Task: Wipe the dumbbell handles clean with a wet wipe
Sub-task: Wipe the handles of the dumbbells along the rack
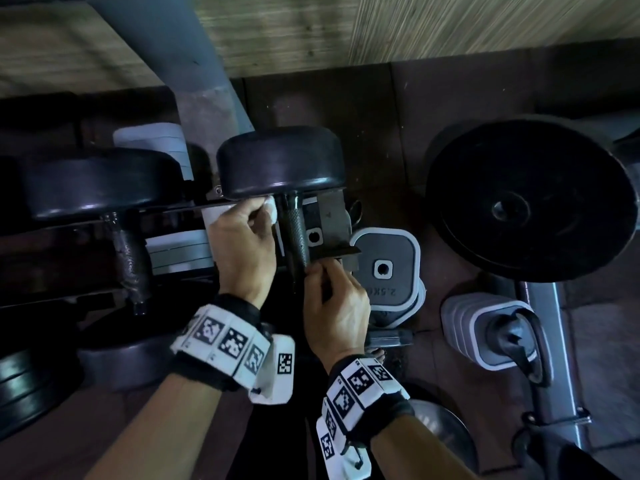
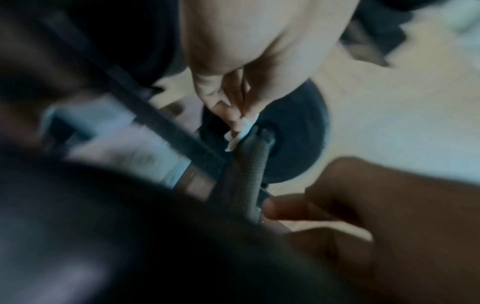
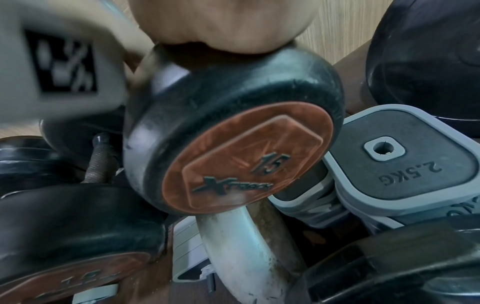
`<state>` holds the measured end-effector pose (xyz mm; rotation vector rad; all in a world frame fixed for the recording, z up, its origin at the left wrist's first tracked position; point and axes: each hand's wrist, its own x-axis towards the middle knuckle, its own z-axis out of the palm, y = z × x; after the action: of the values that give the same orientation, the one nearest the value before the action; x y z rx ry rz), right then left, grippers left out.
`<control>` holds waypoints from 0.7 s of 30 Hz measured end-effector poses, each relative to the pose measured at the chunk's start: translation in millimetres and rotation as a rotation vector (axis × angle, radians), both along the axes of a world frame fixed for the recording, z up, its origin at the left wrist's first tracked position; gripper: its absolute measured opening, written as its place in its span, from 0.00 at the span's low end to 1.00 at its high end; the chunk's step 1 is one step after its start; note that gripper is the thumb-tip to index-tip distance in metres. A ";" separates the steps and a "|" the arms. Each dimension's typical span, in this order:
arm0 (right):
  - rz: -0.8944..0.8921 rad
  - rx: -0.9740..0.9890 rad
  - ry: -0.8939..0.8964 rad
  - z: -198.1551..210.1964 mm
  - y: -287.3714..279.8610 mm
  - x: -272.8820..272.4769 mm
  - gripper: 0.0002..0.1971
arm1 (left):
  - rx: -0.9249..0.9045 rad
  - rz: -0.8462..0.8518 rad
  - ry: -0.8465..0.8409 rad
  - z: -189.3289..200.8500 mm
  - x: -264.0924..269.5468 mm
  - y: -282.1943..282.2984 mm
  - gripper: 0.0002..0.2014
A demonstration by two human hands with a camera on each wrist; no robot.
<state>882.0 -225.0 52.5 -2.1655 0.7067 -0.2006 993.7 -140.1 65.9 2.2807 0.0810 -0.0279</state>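
A black dumbbell lies pointing away from me, its far head up the picture and its knurled handle running down toward me. My left hand pinches a bunched white wet wipe just left of the handle's far end, by the head. The left wrist view shows the wipe touching the handle at the collar. My right hand curls its fingers on the handle's near end. In the right wrist view the palm sits over the near head with an orange "15" cap; the fingers are hidden.
A second black dumbbell with a rusty handle lies to the left. Grey 2.5 kg plates sit right of my hands, a large black plate farther right, a grey stacked weight below it. A wood wall is behind.
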 end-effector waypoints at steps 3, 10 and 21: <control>0.001 0.005 -0.003 1.9 0.1 0.9 0.13 | 0.003 -0.050 -0.064 5.5 -5.3 -6.7 0.09; -0.002 0.000 0.009 2.9 0.3 1.2 0.13 | -0.071 -0.031 -0.069 5.1 -4.1 -6.5 0.07; 0.009 0.019 -0.024 -0.7 -0.7 -1.0 0.13 | -0.545 0.221 0.602 -33.7 28.3 -1.7 0.19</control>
<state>881.0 -225.6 51.7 -2.1446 0.6819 -0.2141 1022.1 -141.7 32.2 1.6431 0.5666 -0.5525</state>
